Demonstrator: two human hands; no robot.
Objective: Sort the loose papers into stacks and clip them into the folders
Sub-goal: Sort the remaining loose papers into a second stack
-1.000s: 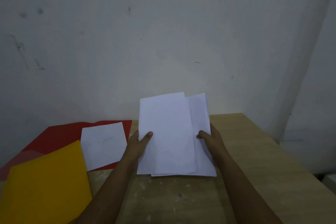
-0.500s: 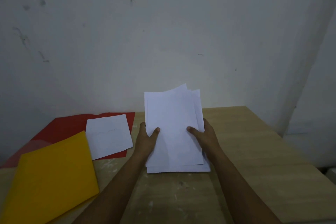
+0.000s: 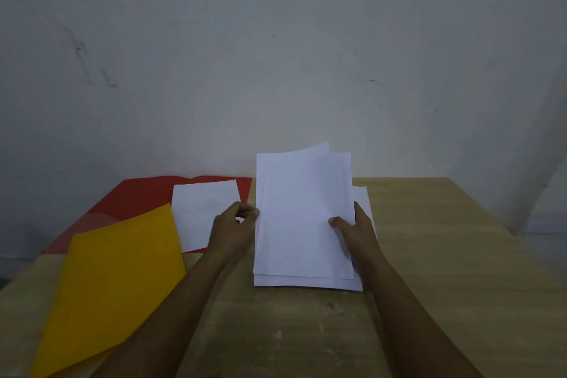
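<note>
Since earlier, left hand (image 3: 234, 225) slid off the papers (image 3: 302, 218), fingers curled empty at 9 o'clock; right hand (image 3: 357, 228) pinches the limp, slippery sheets' edge.

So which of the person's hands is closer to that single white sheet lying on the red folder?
Left. The left hand overlaps the single sheet on its right side; the right hand grips the paper stack beyond.
</note>
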